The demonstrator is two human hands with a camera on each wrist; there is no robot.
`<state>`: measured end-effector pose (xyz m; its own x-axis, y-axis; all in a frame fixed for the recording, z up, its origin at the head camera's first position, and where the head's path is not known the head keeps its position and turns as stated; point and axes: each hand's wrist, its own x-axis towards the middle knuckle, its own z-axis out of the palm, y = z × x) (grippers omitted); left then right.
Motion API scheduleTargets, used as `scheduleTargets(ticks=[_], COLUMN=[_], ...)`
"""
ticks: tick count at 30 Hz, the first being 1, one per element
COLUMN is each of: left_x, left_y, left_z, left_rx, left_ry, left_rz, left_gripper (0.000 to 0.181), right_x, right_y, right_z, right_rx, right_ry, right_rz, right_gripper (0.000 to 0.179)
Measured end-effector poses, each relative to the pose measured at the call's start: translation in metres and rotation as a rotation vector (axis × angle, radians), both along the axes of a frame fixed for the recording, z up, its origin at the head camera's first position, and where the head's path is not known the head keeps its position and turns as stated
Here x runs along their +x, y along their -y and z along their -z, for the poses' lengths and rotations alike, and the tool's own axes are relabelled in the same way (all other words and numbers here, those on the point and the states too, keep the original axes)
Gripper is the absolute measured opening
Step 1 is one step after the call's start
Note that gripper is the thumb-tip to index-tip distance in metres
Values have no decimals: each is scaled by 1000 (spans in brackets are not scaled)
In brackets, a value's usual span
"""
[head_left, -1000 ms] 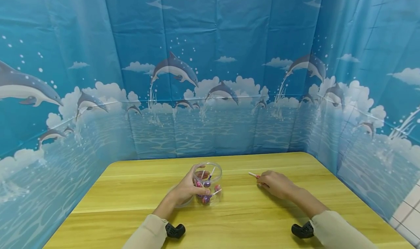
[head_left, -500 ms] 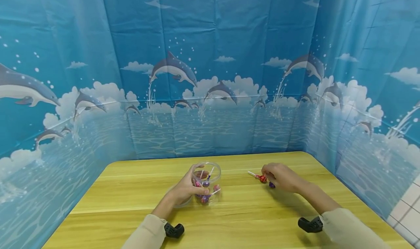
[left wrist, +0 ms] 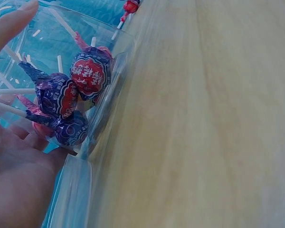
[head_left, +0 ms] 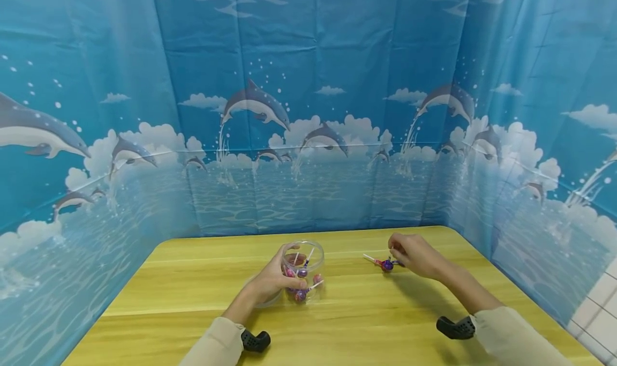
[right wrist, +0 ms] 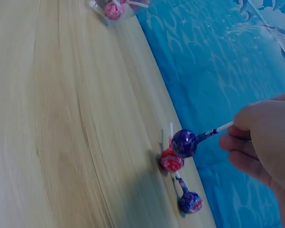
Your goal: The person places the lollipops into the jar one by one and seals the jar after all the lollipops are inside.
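Note:
My left hand [head_left: 270,280] grips the side of a clear round jar [head_left: 315,261] on the table. Inside lie several lollipops [left wrist: 90,73] in purple and pink wrappers, their white sticks at various angles. To the right, my right hand [head_left: 415,255] pinches the white stick of a purple lollipop [right wrist: 185,143], its candy end pointing away from the fingers. Behind that candy, in the right wrist view, a red lollipop [right wrist: 171,162] lies on the table. A second, purple-blue lollipop [right wrist: 190,203] lies close by it.
A clear round lid [head_left: 271,300] lies flat beside the jar, partly hidden under my left wrist. The yellow wooden table [head_left: 337,328] ends at the back against a blue dolphin curtain [head_left: 308,194], which also hangs along both sides.
My right hand has shifted right and back from over the red lollipop, uncovering it, and now lifts a purple lollipop by its stick. The left hand stays on the jar.

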<state>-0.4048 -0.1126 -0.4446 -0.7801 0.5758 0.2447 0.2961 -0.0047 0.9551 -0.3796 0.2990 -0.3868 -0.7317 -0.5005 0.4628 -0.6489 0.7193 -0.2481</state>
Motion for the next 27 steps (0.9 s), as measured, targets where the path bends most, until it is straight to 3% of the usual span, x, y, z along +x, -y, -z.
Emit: scheduleTargets(ticks=[8,16,27], left_x=[2,0,2], left_y=[-1,0,-3], left_z=[0,-1,1], left_rx=[-9,-8,-11], left_ry=[9,4,-14], left_rz=[-12,-4,-13], left_gripper=[95,97,97], right_x=[-2,-5,-10], right_y=[13,26,42], right_z=[0,-5,-6], right_rx=[-164,-322,-460], right_ry=[144,162,230], right_rz=[27,32,5], right_gripper=[5,6,10])
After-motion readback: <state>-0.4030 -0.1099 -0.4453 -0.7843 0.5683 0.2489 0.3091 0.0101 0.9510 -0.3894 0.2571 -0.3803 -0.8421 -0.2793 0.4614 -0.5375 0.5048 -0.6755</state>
